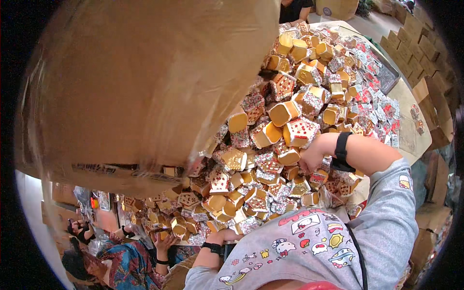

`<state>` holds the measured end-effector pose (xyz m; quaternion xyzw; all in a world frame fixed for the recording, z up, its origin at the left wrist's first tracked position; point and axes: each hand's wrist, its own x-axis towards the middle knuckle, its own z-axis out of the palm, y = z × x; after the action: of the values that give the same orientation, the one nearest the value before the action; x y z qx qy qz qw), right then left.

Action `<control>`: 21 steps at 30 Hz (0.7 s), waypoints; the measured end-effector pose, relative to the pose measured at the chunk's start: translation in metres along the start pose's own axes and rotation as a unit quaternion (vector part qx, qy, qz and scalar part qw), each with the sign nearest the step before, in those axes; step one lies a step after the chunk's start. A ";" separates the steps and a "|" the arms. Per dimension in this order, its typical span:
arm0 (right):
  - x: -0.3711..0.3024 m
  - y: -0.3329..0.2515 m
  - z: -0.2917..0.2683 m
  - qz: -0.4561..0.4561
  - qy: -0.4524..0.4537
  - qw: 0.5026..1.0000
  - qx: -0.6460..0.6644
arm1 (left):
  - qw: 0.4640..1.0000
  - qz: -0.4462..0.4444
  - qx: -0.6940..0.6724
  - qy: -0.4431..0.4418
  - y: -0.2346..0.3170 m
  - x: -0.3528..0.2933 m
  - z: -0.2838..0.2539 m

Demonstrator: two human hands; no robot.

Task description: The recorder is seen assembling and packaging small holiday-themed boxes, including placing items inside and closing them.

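While your right arm bends sharply at the elbow, your right hand (pixel 310 160) digs curled into the heap of gold boxes (pixel 282 112), grip hidden. Your left hand (pixel 227 237) lies at the heap's near edge, its grip unclear.

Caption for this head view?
Right hand and left hand in a heap of gold boxes under a cardboard box.
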<state>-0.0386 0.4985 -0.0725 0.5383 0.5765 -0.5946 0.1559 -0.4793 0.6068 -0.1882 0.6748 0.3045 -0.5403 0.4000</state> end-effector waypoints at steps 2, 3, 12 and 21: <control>0.012 0.019 0.015 -0.012 0.002 0.999 0.034 | 1.000 0.007 -0.001 0.006 0.004 -0.005 -0.002; 0.013 0.028 0.022 -0.016 0.006 0.998 0.054 | 1.000 0.013 0.007 0.014 0.004 -0.002 -0.003; -0.029 0.023 0.079 -0.100 0.221 0.964 0.106 | 0.998 0.001 -0.025 0.052 -0.038 0.042 0.020; -0.013 0.004 0.148 -0.103 0.313 0.832 0.446 | 0.986 0.017 -0.097 0.132 -0.017 0.033 0.038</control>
<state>-0.0989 0.3655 -0.1003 0.6441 0.3183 -0.5999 -0.3521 -0.5044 0.5814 -0.2273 0.7031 0.3941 -0.4078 0.4290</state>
